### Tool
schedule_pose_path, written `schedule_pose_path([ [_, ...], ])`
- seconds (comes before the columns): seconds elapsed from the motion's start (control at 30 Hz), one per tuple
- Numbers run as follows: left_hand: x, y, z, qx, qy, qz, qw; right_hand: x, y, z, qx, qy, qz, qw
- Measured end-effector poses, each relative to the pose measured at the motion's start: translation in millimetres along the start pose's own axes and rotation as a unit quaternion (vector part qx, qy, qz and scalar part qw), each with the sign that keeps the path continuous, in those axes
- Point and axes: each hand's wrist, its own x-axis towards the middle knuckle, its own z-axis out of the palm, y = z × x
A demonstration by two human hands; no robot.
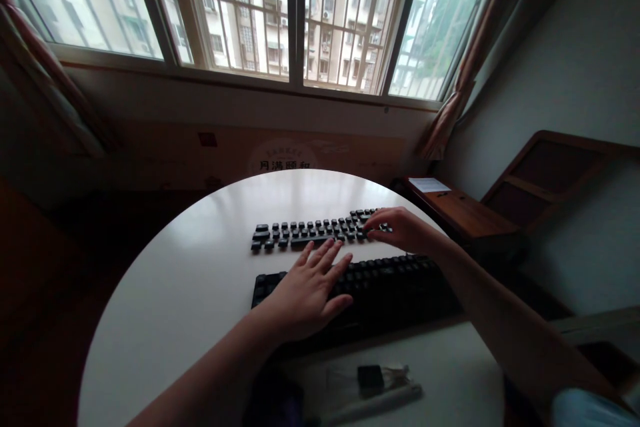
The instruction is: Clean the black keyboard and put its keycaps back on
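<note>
Loose black keycaps [316,225] stand in rows on the white round table [165,280], laid out like a keyboard. In front of them lies a black keyboard [390,287], its near part dark. My left hand [305,293] is palm down over the keyboard's left half with its fingers spread, fingertips near the lowest row of keycaps. At the right end of the rows, the thumb and fingers of my right hand [397,230] close around a black keycap, which they partly hide. My right forearm passes over the keyboard's right end.
Near the table's front edge lie a clear packet with a small black piece [371,380] and a pale stick-like item [373,405]. A dark object [275,397] sits left of them. A wooden chair [530,187] stands at right, below the barred window [295,20].
</note>
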Motion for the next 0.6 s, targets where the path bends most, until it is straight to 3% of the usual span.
schedule_pose_path([
  [0.1,2.2,-8.4,4.5,0.012,0.012,-0.019,1.0,-45.2,-19.6,4.5,0.032,-0.041,-0.009,0.999],
  [0.2,4.0,-10.2,9.8,0.021,0.012,-0.026,0.999,-69.5,-32.0,15.6,0.026,-0.058,0.01,0.998],
  [0.4,5.5,-9.1,11.5,0.035,-0.02,-0.026,0.999,-80.3,-37.6,32.8,0.006,-0.053,0.036,0.998],
  [0.6,6.2,-13.8,16.7,0.034,-0.027,-0.019,0.999,-77.9,-33.6,36.1,-0.017,-0.054,0.037,0.998],
])
